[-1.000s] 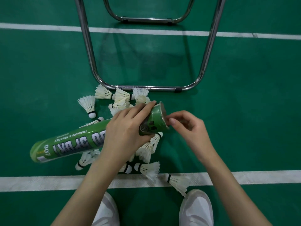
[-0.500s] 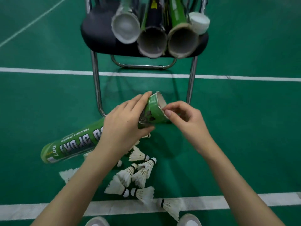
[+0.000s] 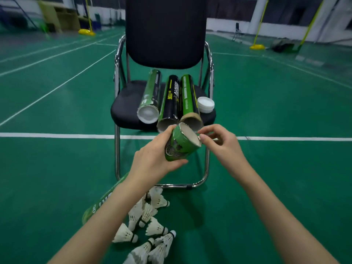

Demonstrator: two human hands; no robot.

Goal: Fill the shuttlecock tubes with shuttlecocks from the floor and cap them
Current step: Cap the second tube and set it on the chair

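1. Head view: the left hand point(image 3: 152, 161) has its fingers wrapped round the open end of a green shuttlecock tube point(image 3: 181, 144), mouth tipped up toward the chair point(image 3: 165, 54); the rest of the tube runs down behind the forearm toward the floor.
2. The right hand point(image 3: 221, 143) sits just beside the tube's rim, fingers curled in a pinch; something thin and pale shows between them, but I cannot tell what it is.
3. On the chair seat lie three more tubes: a green one point(image 3: 150, 92) and a black one point(image 3: 170, 98), then another green one point(image 3: 188, 96). The right two gape open, the left looks capped at the near end. A white cap point(image 3: 205, 104) rests just beside them.
4. Loose shuttlecocks point(image 3: 148, 223) lie heaped on the floor near the person's arms, so I'd say filling is far from done and capping is mostly left.
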